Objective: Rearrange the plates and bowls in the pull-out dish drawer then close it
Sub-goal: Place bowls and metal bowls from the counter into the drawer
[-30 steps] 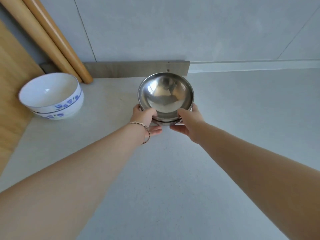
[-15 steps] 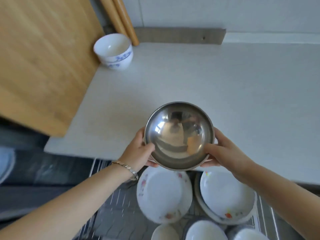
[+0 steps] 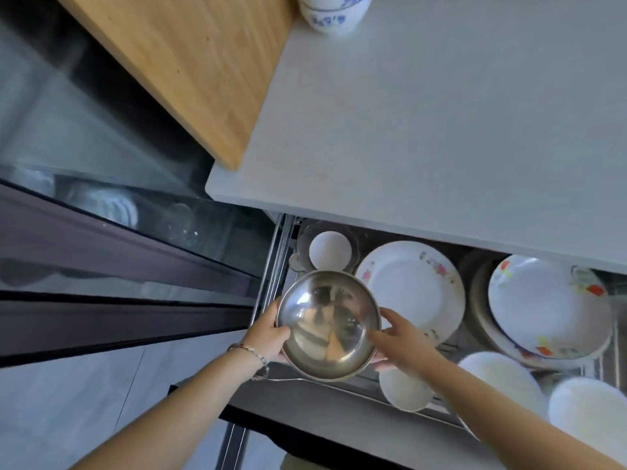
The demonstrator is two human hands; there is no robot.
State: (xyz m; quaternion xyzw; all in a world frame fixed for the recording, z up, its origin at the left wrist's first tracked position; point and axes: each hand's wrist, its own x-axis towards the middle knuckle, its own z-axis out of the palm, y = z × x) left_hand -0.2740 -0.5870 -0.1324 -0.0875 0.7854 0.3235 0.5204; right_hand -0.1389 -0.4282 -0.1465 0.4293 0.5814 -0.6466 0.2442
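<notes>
While both hands, left hand (image 3: 271,334) and right hand (image 3: 400,340), clamp the steel bowl (image 3: 328,325) by its rim over the drawer's (image 3: 271,266) near-left corner, it should go down level into the bare slot, clear of the floral plate (image 3: 412,290) just right.

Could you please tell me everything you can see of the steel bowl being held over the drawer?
The steel bowl is round, shiny metal with a thin rolled rim, its inside mirroring blurred shapes. It is held mouth up, slightly tilted, above the left part of the open dish drawer. The left hand grips its left rim and the right hand its right side. A second rim beneath hints at a nested bowl, though that is unclear.
</notes>
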